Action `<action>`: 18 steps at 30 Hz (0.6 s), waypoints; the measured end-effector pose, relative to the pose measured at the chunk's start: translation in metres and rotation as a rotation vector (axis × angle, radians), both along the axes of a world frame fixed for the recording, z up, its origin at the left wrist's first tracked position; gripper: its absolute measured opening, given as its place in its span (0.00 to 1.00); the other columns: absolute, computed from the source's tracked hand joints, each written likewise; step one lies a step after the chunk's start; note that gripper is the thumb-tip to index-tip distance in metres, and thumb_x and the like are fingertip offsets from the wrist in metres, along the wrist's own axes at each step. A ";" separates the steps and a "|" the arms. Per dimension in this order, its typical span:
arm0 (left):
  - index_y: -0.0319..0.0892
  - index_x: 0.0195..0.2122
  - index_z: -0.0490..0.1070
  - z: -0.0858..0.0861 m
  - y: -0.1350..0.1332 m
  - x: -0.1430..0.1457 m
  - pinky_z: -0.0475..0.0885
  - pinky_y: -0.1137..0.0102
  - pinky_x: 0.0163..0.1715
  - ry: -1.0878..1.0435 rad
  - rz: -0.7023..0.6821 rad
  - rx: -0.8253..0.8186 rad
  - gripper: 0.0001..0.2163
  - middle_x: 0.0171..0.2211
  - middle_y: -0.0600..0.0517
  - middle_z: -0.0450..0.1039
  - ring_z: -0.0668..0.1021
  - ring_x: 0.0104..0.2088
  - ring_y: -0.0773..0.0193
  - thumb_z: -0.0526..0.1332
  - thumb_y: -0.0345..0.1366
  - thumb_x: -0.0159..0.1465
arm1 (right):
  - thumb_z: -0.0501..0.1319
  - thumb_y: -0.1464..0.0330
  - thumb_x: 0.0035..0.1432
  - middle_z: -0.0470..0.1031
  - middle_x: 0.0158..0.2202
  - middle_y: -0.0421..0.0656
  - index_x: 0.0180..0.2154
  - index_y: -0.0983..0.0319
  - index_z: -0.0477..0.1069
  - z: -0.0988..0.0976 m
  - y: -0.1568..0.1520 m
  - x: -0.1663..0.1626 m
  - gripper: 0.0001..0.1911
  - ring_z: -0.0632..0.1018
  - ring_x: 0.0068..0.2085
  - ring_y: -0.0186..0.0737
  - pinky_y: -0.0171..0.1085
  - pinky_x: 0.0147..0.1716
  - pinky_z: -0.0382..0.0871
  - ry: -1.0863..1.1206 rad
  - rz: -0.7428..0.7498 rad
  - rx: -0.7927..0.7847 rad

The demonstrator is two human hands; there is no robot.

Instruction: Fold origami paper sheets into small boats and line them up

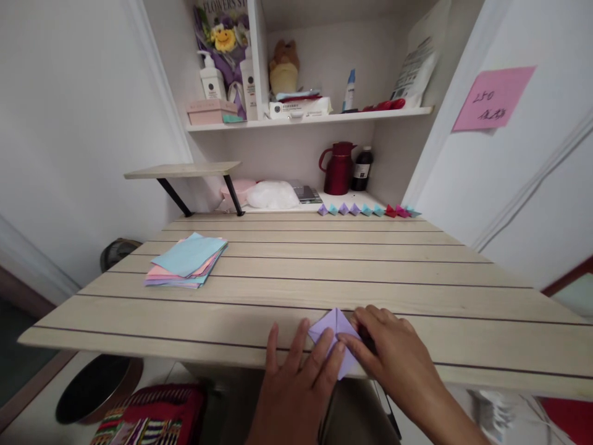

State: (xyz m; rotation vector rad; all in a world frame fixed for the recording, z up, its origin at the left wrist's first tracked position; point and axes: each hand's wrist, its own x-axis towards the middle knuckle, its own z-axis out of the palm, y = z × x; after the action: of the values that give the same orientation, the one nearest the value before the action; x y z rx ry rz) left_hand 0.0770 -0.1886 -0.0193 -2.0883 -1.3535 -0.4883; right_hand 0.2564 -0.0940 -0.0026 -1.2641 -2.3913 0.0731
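Observation:
A small purple sheet of origami paper point(337, 321), folded into a square with creases meeting at its middle, lies near the table's front edge with one corner toward me. My left hand point(301, 377) rests flat with spread fingers, and some fingertips press on the paper's left and lower part. My right hand point(393, 346) pinches the paper's right corner, the thumb on top near the centre and the other fingers curled at the edge. Part of the paper is hidden under my fingers.
A stack of coloured paper point(189, 256) lies at the table's left. Several small folded paper pieces point(354, 209) line the back edge. Behind them stand a red jug point(339, 170) and a dark bottle point(362, 169). A small raised shelf point(183, 170) stands at the back left.

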 end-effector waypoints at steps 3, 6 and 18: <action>0.51 0.59 0.65 -0.012 0.001 0.001 0.32 0.51 0.65 -0.001 0.042 0.015 0.21 0.62 0.59 0.63 0.61 0.63 0.56 0.49 0.30 0.67 | 0.59 0.59 0.60 0.74 0.39 0.44 0.46 0.57 0.67 -0.004 -0.001 -0.001 0.14 0.76 0.38 0.47 0.43 0.35 0.65 0.093 -0.047 0.025; 0.54 0.58 0.65 -0.024 0.003 0.006 0.36 0.47 0.64 -0.095 0.107 0.031 0.23 0.60 0.58 0.66 0.63 0.62 0.56 0.47 0.25 0.66 | 0.57 0.65 0.61 0.72 0.48 0.49 0.58 0.58 0.61 -0.008 -0.005 -0.001 0.23 0.76 0.41 0.47 0.44 0.38 0.67 0.164 -0.115 0.126; 0.48 0.54 0.69 -0.038 0.007 0.014 0.46 0.56 0.64 -0.317 0.039 0.120 0.18 0.48 0.52 0.77 0.71 0.53 0.57 0.52 0.29 0.65 | 0.62 0.59 0.57 0.71 0.58 0.46 0.59 0.58 0.63 -0.014 -0.021 0.019 0.30 0.70 0.56 0.52 0.49 0.51 0.62 -0.072 0.350 0.286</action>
State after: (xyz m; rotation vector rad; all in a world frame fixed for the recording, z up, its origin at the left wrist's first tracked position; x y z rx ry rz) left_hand 0.0906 -0.1820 -0.0577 -1.9401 -1.4963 -0.8917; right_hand 0.2751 -0.1151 -0.0167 -0.7250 -2.5481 -0.2070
